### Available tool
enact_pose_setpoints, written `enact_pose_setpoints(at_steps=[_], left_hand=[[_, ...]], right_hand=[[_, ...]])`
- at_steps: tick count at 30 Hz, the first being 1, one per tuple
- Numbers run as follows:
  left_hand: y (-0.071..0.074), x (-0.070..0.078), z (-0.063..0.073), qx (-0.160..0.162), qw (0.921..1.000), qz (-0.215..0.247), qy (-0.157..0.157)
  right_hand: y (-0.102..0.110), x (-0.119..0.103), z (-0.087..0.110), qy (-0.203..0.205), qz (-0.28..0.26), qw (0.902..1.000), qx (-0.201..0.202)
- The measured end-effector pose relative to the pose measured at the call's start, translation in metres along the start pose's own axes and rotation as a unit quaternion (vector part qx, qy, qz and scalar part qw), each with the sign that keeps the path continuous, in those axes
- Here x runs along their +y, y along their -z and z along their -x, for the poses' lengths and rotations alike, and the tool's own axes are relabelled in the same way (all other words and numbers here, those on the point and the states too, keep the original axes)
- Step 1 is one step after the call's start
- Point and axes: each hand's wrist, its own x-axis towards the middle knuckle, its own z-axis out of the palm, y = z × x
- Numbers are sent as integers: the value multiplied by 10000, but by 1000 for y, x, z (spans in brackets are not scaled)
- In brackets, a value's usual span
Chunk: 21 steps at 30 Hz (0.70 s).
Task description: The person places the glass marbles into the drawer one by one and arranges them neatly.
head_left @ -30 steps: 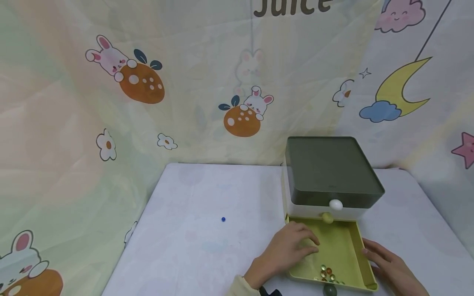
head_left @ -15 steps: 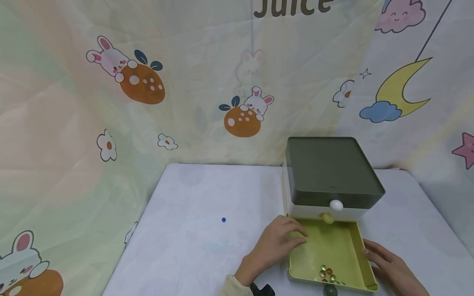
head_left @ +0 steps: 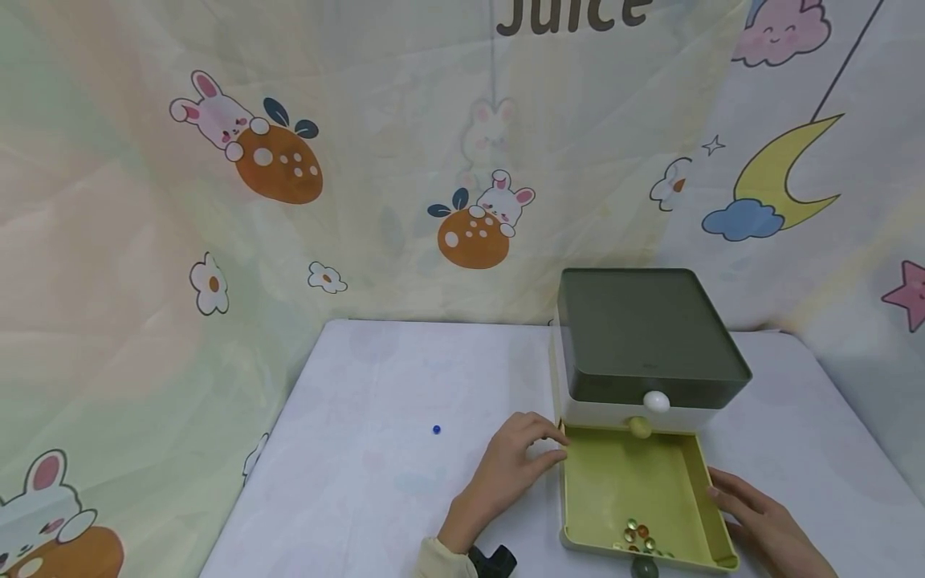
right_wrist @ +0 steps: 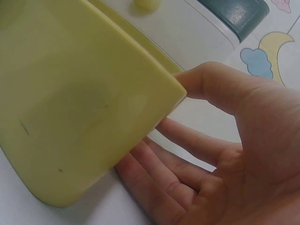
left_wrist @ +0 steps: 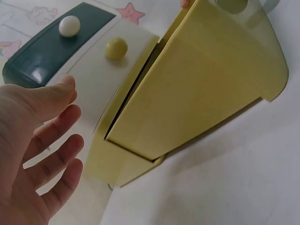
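A yellow-green drawer (head_left: 621, 482) stands pulled out of a small drawer cabinet (head_left: 650, 337) with a dark green top. Several glass marbles (head_left: 642, 531) lie near its front wall. My left hand (head_left: 506, 461) is at the drawer's left rim, its fingers loosely bent and nothing between them; in the left wrist view, thumb and fingers are apart beside the cabinet front. My right hand (head_left: 769, 514) holds the drawer's right wall. The right wrist view shows the thumb (right_wrist: 211, 82) at the rim and the other fingers along the outside, their tips partly hidden.
A small blue ball (head_left: 437, 429) lies on the white table (head_left: 361, 498), left of the drawer. White (head_left: 656, 401) and yellow-green (head_left: 639, 426) round knobs stick out from the cabinet front, and a dark knob (head_left: 645, 567) from the drawer. A printed cloth (head_left: 390, 160) hangs behind the table.
My left hand has drawn back leftward from over the inside of the drawer to its left rim. My right hand, the drawer and the marbles have stayed in place.
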Motion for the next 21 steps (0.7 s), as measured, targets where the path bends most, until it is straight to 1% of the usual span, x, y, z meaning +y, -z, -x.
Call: enact_pose_setpoints(at_steps=[6,11,16,21], left_hand=[[8,-8,4,187,9995,-201,184],[13,-19,8,254,9982,-215,503],[20,-29,13,329,9956,-119,865],[27,-37,16,518,9923,-171,1113]], right_hand=[[-1,0,0,2,-5,10000,7],[-1,-1,1,-32,-41,10000,24],[-2,-2,2,-38,-51,10000,15],[-2,-1,1,11,-33,10000,29]])
